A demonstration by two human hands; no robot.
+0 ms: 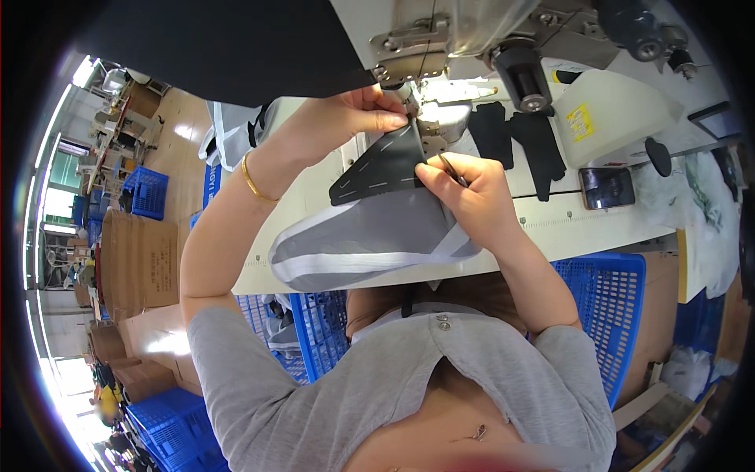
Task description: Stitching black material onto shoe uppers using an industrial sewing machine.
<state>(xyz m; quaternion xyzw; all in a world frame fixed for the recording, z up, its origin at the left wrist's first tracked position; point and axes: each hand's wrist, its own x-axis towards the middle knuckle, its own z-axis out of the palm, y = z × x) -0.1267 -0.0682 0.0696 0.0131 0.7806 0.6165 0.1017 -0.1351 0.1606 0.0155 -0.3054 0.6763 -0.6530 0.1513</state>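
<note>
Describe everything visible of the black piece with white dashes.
The black piece looks like smooth, matte fabric, roughly triangular, with broken white lines near its slanting and lower edges. It lies mostly flat, its blunt point toward the picture's left, over a grey piece. The left hand pinches its upper corner below the sewing machine; the right hand touches its right edge. Its underside is hidden.

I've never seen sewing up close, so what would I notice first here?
Probably the black piece with white dashes, pinched by the left hand and right hand by the sewing machine. Grey fabric with white edging lies below in view. A blue basket stands at right.
</note>
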